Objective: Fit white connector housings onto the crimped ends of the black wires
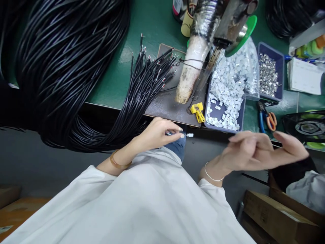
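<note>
My left hand (161,134) is closed in a pinch near the bench's front edge. A small white connector (190,135) sticks out past its fingertips, on the end of what looks like a thin cable mostly hidden by the hand. To the right, my right hand (256,150) is raised in front of the bench, its fingers bent and apart, with nothing seen in it. Behind my left hand, a bundle of black cables (142,88) fans its stripped ends over a dark board (165,108). Many white connectors lie in a blue tray (224,128) between the hands.
A machine with a white wrapped tube (191,67) stands over the board, beside a yellow tool (198,112). Farther right are a bin of metal parts (269,74), pliers (266,118), a paper pad (304,76) and a small fan (307,128). Cardboard boxes (279,217) stand below.
</note>
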Available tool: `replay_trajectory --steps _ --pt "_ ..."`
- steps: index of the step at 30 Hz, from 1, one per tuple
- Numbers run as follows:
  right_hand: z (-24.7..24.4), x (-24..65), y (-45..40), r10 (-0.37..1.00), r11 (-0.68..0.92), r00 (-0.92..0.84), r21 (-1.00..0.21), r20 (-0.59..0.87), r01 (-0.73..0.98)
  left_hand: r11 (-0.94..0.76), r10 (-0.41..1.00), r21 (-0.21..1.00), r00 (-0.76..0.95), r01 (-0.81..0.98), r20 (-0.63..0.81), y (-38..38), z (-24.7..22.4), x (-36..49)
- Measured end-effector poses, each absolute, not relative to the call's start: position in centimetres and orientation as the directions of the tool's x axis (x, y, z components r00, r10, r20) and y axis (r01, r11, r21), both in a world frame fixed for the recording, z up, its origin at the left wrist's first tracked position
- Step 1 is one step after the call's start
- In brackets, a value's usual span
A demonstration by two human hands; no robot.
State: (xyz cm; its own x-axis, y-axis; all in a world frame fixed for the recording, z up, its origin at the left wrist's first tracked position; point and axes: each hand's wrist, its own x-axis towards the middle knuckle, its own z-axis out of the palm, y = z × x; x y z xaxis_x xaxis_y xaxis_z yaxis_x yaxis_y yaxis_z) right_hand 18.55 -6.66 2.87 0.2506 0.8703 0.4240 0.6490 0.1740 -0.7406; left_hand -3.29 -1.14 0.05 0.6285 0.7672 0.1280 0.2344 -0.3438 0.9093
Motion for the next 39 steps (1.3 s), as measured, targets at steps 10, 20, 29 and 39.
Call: replay_trajectory --steps 10,20,29,39 --pt "2.5 17.3 -6.9 0.775 0.186 0.370 -0.743 0.513 0.642 -0.361 0.913 0.675 0.097 0.644 0.395 3.6 -2.1 -5.6" --pt "1.1 24.6 -1.8 0.914 -0.081 0.230 -0.406 0.333 0.910 -0.477 0.817 0.866 -0.288 0.149 0.500 -0.1 -0.8 -5.6" --pt "0.3 23.9 -0.5 0.852 -0.108 0.277 -0.367 0.445 0.924 0.514 0.709 0.777 0.690 -0.364 -0.146 -2.3 1.2 -2.7" --pt "2.4 16.6 -5.3 0.827 0.199 0.388 -0.857 0.407 0.476 0.594 0.750 0.702 0.586 -0.392 -0.308 -0.9 -0.1 -0.1"
